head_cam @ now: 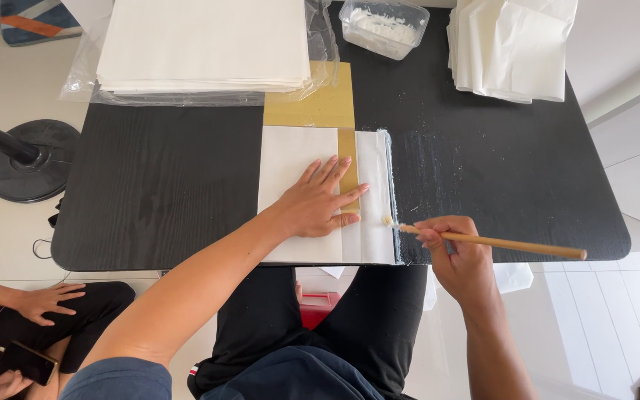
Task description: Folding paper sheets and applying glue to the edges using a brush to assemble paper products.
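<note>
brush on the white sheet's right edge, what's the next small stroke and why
Probably draw the thin wooden-handled brush, pinched in the right hand, back toward the person along the right edge of the white paper sheet. Its tip sits at that edge, where a wet streak already runs from the far end, and the left hand lies flat on the sheet, pinning it to the black wooden table.

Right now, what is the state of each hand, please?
Left hand: open, pressed flat on the white paper sheet.
Right hand: closed, holding a wooden brush with its tip at the sheet's right edge.
</note>
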